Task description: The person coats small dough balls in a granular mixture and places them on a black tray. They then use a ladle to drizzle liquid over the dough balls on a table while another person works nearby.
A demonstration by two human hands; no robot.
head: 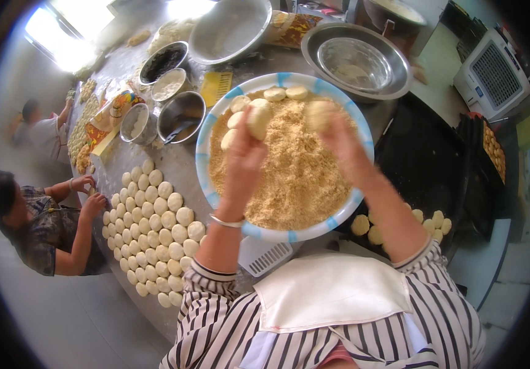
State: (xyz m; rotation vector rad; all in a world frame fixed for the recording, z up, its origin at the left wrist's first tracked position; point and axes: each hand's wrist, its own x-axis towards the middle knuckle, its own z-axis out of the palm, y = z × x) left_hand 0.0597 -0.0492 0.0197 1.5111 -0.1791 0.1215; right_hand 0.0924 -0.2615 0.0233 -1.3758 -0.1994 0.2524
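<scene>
A wide white basin with blue patches on its rim (205, 184) holds a heap of tan crumbs (301, 170). Over its left part, my left hand (246, 161) grips pale round dough pieces (259, 119). On the right, my right hand (341, 143), blurred, grips another round piece (319, 116) above the crumbs. More dough rounds (274, 94) lie along the basin's far and left inner edge. Left of the basin, many flat dough rounds (154, 237) stand close together on the metal table. Coated pieces (360, 225) lie on a black tray (421, 152) at the right, partly behind my right forearm.
Steel bowls (230, 30) (357, 60) stand beyond the basin. Smaller bowls (182, 115), a yellow scraper (215, 88) and a patterned bag (112, 115) sit to the left. A white slotted scraper (267, 256) lies nearest me. Two people (38, 226) work at the left table edge.
</scene>
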